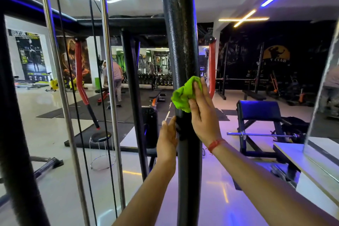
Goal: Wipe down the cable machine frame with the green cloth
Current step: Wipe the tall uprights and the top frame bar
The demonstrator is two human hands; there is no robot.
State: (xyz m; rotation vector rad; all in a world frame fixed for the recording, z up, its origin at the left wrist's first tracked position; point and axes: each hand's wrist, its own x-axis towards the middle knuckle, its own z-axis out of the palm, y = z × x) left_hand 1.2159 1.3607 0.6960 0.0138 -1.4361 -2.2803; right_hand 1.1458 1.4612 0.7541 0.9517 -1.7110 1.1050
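A first-person view inside a gym, looking at a thick black upright post [180, 42] of a cable machine frame that runs from the top of the view to the bottom, just right of centre; the right hand [203, 113] presses a crumpled green cloth [185, 93] against the right side of the post at about mid-height, the fingers lying fairly straight over the cloth with the thumb tucked under its lower edge; a red thread bracelet [215, 145] circles the right wrist; the left hand [167, 138] rests on the left side of the same post, a little lower than the cloth, fingers extended along the metal and holding nothing. To the left of the post stand two shiny chrome guide rods [108, 79] and thin black cables [95, 64]; a small round black stool [100, 136] sits on the pale floor behind them. To the right is a padded black bench [258, 110] with a barbell [264, 134] lying across its frame. In the background a person [114, 79] bends over equipment near a rack of dumbbells [156, 79]; white and blue light strips cross the ceiling.
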